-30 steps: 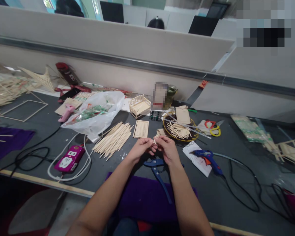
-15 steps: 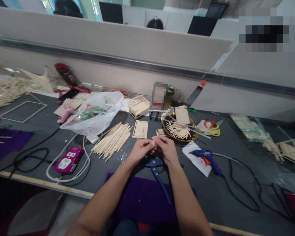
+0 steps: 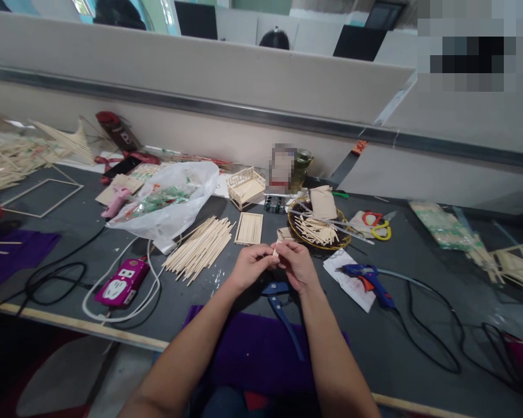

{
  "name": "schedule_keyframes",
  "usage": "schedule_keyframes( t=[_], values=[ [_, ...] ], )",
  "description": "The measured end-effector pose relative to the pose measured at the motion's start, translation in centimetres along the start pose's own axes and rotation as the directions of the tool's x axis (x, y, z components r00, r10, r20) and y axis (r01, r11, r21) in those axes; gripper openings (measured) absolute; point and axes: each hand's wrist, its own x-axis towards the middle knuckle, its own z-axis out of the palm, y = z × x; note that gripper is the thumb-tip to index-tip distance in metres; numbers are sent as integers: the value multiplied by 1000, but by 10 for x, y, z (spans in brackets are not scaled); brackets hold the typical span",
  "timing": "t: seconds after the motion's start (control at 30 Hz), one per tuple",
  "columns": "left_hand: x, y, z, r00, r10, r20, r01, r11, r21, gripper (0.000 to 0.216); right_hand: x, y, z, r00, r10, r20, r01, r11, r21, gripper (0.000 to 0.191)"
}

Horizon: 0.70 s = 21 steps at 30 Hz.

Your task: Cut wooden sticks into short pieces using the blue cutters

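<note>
My left hand and my right hand meet fingertip to fingertip above the grey table. Both are closed in a pinch on a small pale wooden stick piece held between them. Blue-handled cutters lie on the table right under my hands. A heap of long wooden sticks lies to the left of my left hand, with a small flat stick panel beside it. A round wire basket with short sticks sits just beyond my right hand.
A blue glue gun lies on white paper to the right, its black cord trailing off. A pink power strip with white cable lies left. A plastic bag, a small stick model, scissors and purple cloth are around.
My hands stay joined on the small stick piece, shifting only slightly as the fingers work it. Nothing else on the table has moved.
</note>
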Motion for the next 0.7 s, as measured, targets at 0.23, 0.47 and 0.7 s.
schedule_keyframes(
  t=[0.23, 0.47, 0.7],
  values=[
    [1, 7, 1, 999, -30, -33, 30, 999, -18, 39, -4, -1, -1, 879, -477, 9, 440, 804, -400, 14],
    [1, 9, -3, 1000, -14, 1, 14, 999, -36, 37, -6, -4, -4, 930, -357, 91, 368, 882, -295, 14],
    [-1, 6, 1, 993, -92, 79, 101, 988, -118, 34, -6, -8, -1, 999, -47, -16, 47, 998, -29, 22]
  ],
)
